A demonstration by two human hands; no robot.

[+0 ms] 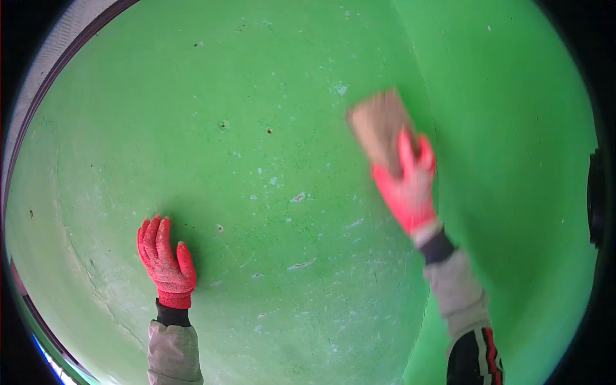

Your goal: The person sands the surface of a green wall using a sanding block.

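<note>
My right hand (pixel 413 185), in a red work glove, grips the lower end of a brown rectangular block (pixel 380 125), perhaps a sanding block. Blur softens both the glove and the block. The block lies against or just over a green painted wall (pixel 308 159), close to a corner line; whether it touches cannot be told. Lower on the left, my left hand (pixel 167 262) wears a matching red glove with a dusty back. It holds nothing, its fingers stretched upward and the thumb apart, at or near the wall surface.
Chipped paint spots (pixel 299 198), scratches and small holes mark the green surface. To the right, an adjoining green wall (pixel 510 159) meets it along a thin crack. A dark trim strip (pixel 53 77) curves along the left rim, and a black object (pixel 595 199) stands at the right edge.
</note>
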